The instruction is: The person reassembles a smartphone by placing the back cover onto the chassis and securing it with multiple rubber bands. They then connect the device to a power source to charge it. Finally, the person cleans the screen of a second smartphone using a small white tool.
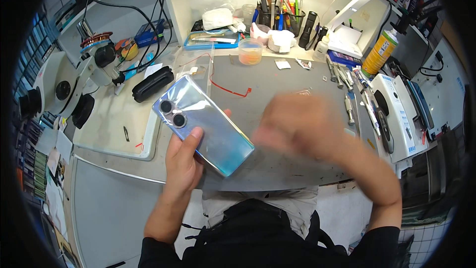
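The left hand's [184, 163] grip is closed around the edges of a silvery-blue smartphone [214, 131], held above the table [282, 171] with two round camera lenses [179, 120] facing up. Near the phone's right corner, the right hand [302, 126] is blurred; I cannot tell how open its grip is or whether it holds anything. Beyond lie a red flex cable [241, 95] and a plastic tub [250, 53].

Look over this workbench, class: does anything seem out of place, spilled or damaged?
Nothing looks clearly spilled or damaged. The thin red cable seems slightly out of place: it lies loose and bent on the grey mat, beyond the phone in the left hand.
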Demonstrator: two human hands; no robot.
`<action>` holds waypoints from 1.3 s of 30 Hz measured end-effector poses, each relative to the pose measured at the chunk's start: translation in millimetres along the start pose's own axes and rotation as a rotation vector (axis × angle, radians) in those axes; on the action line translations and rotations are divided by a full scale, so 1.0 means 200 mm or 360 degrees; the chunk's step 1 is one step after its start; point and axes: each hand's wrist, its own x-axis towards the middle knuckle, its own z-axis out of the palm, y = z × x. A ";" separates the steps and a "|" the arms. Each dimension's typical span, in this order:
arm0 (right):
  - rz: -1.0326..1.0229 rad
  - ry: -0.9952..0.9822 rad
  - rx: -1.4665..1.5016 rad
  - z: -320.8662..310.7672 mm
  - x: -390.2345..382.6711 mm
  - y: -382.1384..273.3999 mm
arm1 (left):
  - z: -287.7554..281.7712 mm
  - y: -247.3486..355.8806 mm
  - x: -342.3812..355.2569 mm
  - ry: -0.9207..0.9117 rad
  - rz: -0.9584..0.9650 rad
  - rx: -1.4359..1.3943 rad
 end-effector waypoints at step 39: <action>0.0536 -0.0879 -0.0578 0.06 0.76 0.90 | -0.11 -0.08 0.04 -0.0088 -0.0080 0.0321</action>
